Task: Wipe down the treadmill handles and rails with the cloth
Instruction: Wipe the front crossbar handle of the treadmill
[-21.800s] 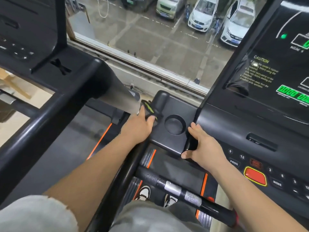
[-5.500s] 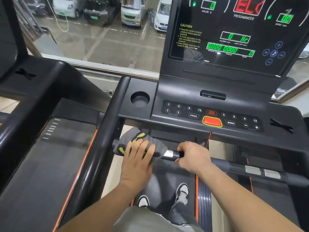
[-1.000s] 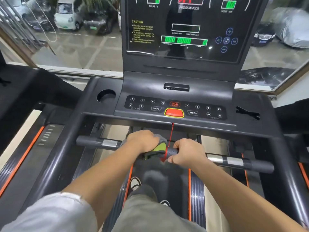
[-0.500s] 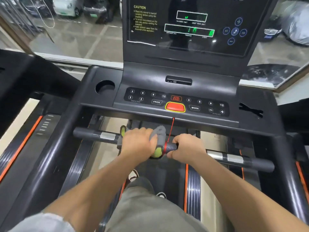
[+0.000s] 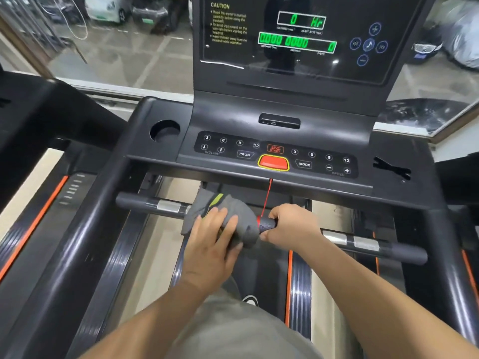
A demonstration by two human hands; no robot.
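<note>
Fingers (image 5: 207, 219) of the left hand (image 5: 210, 251) were laid out pretty much straight, spread over the cloth (image 5: 243, 226) and pressing it down rather than clenching it. The cloth was draped over the bar (image 5: 136, 202) just left of centre frame. It was bunched round the bar, grey with a bit of green showing at the top. Right beside it, the right hand (image 5: 293, 226) was wrapped round the bar, fingers curled under and thumb on top. It was up against the cloth's right edge, near where the red cord (image 5: 267, 195) dropped from the console (image 5: 280, 112).

Progress-wise, my read was mid-job, with the wiping somewhere around the middle of the bar. The stretch running out to the right of frame, with the metal plates (image 5: 363, 242), sat bare beyond the right hand. I'd guess that bit was left to do, and for sure the patch under the right hand's own grip.

The left rail (image 5: 85, 255) and right rail (image 5: 456, 275) down the frame edges had nothing on them. Honestly couldn't tell from glossy black tube whether they'd been wiped or not, and nothing looked wet or streaky either way.
</note>
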